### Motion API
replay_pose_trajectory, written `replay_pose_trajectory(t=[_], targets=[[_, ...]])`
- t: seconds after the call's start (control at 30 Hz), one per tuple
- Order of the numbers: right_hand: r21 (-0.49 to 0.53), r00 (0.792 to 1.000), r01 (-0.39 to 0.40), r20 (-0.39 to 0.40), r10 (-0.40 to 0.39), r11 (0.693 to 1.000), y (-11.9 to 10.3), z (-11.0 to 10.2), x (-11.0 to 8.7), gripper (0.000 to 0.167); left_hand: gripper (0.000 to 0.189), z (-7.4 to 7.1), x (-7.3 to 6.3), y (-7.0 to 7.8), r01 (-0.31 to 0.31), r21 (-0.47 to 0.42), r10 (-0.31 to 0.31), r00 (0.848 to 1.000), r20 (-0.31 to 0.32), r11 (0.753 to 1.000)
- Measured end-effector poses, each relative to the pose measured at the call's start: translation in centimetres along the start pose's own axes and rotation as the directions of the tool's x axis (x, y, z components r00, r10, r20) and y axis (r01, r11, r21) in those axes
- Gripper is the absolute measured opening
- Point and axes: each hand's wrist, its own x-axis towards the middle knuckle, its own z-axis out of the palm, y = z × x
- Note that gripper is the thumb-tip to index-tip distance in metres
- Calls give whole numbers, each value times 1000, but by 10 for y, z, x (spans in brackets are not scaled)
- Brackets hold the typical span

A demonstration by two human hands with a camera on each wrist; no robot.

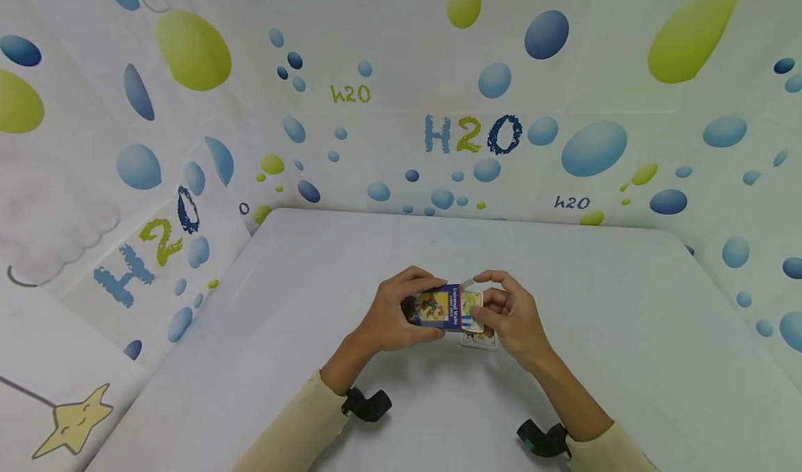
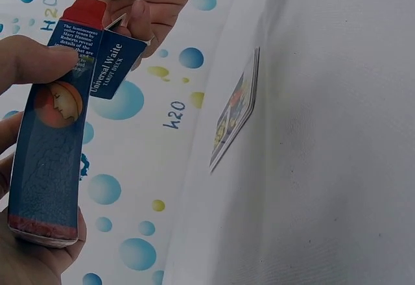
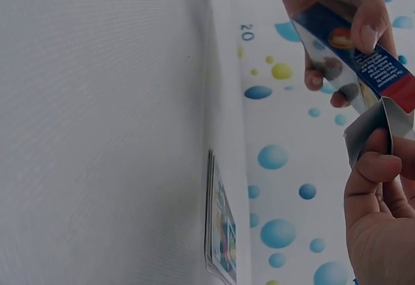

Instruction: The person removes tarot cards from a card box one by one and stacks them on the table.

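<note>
My left hand (image 1: 391, 312) grips a blue-and-red tarot card box (image 1: 432, 307) above the table, thumb on one side and fingers on the other. "Universal Waite Tarot Deck" is printed on its end flap (image 2: 115, 64), which stands out from the box in the left wrist view. At that end, my right hand (image 1: 514, 315) pinches the flap between thumb and finger; a fingertip lies inside its grey underside (image 3: 369, 129) in the right wrist view. Below the hands, a stack of picture cards (image 1: 479, 341) lies on the table, partly hidden by the box and right hand.
The white-covered table (image 1: 282, 305) spreads around the hands. Behind it and to the left stands a white backdrop (image 1: 401, 54) printed with blue and green drops. Black wrist mounts (image 1: 370, 406) sit near both sleeves.
</note>
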Motion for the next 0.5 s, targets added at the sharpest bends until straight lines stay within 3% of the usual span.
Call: replay_pose_trajectory(t=[0.5], targets=[[-99, 999, 37, 0, -37, 994, 5, -8, 1, 36, 66, -2, 0, -1, 28, -5, -28, 1000, -10, 1000]])
